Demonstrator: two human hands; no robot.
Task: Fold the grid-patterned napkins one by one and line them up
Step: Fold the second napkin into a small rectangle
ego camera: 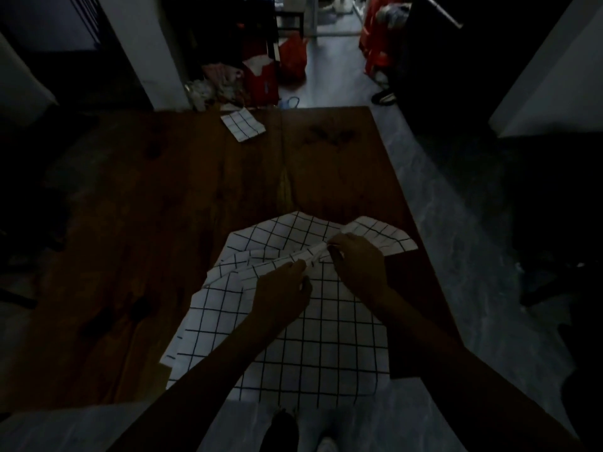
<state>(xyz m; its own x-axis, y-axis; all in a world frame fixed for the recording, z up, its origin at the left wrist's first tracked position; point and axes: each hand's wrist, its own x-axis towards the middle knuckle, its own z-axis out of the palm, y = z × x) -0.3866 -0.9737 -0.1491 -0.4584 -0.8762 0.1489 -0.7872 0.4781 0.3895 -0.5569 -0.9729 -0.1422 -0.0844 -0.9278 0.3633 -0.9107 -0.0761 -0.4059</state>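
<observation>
A heap of white napkins with a black grid (pixel 323 337) lies rumpled at the near edge of the brown wooden table (pixel 156 197). My left hand (pixel 280 291) pinches a raised fold of the top cloth near its middle. My right hand (pixel 355 259) pinches the same bunched ridge a little farther right. One folded grid napkin (pixel 243 125) lies flat at the table's far edge, left of centre.
The room is dim. Beyond the table's far edge stand red bags (pixel 261 76) and clutter on a grey floor. The table's right edge runs close to my right arm; a dark wall (pixel 456 60) rises at the right. My feet show below the near edge.
</observation>
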